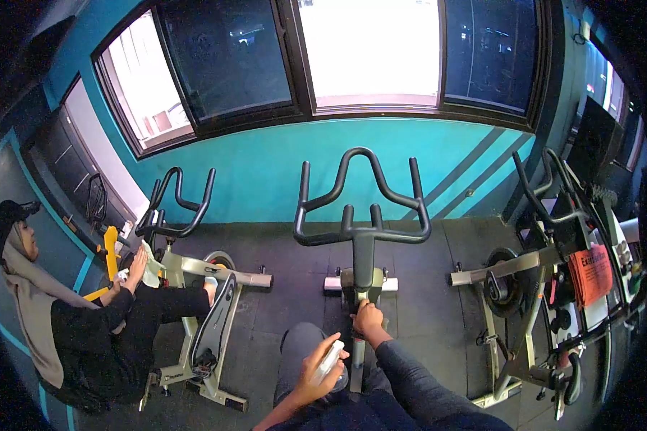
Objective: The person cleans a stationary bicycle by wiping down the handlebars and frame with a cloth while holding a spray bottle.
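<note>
A spin bike with black handlebars [363, 235] stands straight ahead of me. My right hand [368, 318] is closed round a small part on its stem, just below the black handlebar post [364, 266]; the part itself is hidden by the fingers. Nearer to me, my left hand [320, 368] holds a bottle with a white spray top [329, 360], its fingers wrapped around it. The bottle is over my lap, to the left of the bike's frame.
At the left a person [72, 330] in a cap sits by another spin bike [194, 287], holding a pale cloth [153, 268]. A third bike [514, 287] stands at the right, near a red cloth [592, 275] with print. Windows line the teal wall [266, 161].
</note>
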`<state>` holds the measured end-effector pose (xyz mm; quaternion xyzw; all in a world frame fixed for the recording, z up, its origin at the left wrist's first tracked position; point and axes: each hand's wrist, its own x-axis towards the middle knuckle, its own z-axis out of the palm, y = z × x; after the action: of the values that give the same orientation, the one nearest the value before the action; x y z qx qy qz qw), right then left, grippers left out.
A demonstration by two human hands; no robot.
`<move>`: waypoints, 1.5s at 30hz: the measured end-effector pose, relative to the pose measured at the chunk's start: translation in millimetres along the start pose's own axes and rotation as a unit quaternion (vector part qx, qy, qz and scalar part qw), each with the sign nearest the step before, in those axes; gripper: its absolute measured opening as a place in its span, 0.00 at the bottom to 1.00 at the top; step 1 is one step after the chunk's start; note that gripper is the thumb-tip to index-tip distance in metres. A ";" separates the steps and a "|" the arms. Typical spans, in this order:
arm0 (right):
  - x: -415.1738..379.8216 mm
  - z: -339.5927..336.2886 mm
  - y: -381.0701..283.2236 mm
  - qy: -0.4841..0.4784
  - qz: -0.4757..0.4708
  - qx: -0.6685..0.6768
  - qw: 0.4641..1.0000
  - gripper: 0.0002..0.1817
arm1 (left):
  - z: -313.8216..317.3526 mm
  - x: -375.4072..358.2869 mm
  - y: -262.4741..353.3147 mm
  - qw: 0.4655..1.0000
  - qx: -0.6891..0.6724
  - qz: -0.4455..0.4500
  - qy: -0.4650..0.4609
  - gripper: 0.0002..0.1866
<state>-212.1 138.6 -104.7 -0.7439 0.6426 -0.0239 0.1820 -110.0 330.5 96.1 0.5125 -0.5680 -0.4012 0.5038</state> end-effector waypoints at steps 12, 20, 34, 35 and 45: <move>-2.2 0.8 -4.5 0.023 0.042 0.023 0.999 0.31 | -5.6 -6.0 -6.2 1.000 0.006 0.008 0.026 0.27; 5.5 6.4 -4.1 -0.004 0.071 0.038 0.997 0.33 | -10.4 -15.1 -5.4 0.999 0.000 -0.039 0.004 0.27; -102.1 -21.8 122.2 -0.181 0.165 0.846 0.474 0.30 | -20.3 14.5 -9.4 0.993 0.111 0.031 -0.019 0.29; -109.4 -10.4 139.7 -0.148 0.122 0.904 0.382 0.27 | -19.8 16.5 -14.3 0.994 0.104 0.033 -0.019 0.30; -169.3 -139.4 130.7 0.024 0.014 0.955 0.296 0.30 | -0.2 33.5 0.4 1.000 -0.021 0.009 -0.006 0.28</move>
<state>-402.7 254.4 19.5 -0.0371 0.1820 -0.6361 0.7489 -108.8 297.5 101.9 0.4943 -0.5667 -0.4119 0.5145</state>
